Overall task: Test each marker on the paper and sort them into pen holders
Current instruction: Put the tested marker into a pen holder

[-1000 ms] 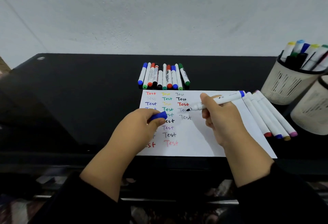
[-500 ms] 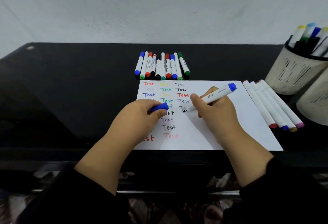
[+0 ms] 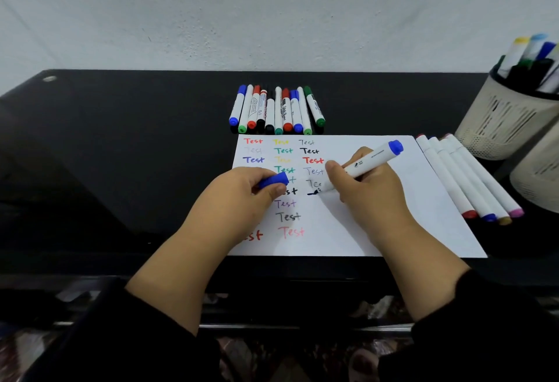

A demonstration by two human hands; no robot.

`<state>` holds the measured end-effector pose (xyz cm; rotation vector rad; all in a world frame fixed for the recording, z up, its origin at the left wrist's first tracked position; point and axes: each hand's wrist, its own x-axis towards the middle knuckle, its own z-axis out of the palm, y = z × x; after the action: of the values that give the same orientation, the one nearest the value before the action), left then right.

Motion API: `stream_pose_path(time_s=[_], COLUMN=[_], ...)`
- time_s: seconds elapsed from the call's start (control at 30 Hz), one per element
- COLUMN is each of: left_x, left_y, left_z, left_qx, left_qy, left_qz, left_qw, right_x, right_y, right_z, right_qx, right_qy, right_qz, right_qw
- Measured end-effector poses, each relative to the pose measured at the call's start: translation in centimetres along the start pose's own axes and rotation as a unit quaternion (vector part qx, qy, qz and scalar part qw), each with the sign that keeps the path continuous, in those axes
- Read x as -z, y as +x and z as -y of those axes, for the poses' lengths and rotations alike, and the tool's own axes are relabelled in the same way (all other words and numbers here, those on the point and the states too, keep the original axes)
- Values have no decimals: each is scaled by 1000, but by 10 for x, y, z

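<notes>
Marker (image 3: 367,162) in right hand (image 3: 367,189), tip touching paper (image 3: 393,224).

The right hand (image 3: 367,188) grips a white marker with a blue end (image 3: 367,161), its tip touching the paper (image 3: 423,200) beside a short dark stroke. The left hand (image 3: 239,194) pinches the blue cap (image 3: 273,181). At 12 o'clock of the paper lies a row of whiteboard markers (image 3: 276,111); at 3 o'clock four white markers (image 3: 462,176) lie side by side, with two cream pen holders (image 3: 499,121) beyond on the black tabletop (image 3: 121,154).
</notes>
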<state>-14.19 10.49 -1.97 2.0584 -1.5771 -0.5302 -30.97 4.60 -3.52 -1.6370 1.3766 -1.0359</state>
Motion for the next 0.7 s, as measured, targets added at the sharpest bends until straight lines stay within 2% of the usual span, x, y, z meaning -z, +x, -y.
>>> stream_pose_path(time_s=[0.13,0.3,0.7], left_x=[-1,-1,-1], left_y=[1,1,1], left_z=[-1,0,0], left_qx=[-1,1,0], left_qy=[-3,-11,-8], left_qz=[-4,-7,-3], left_qw=[1000,1000,1000], right_x=[-1,0,0], right_y=[0,2,0], right_z=[-1,-4,-3], right_qx=[5,-3,16], right_qy=[-19,7,-30], right_qz=[15,-18,-21], right_qw=[1000,1000,999])
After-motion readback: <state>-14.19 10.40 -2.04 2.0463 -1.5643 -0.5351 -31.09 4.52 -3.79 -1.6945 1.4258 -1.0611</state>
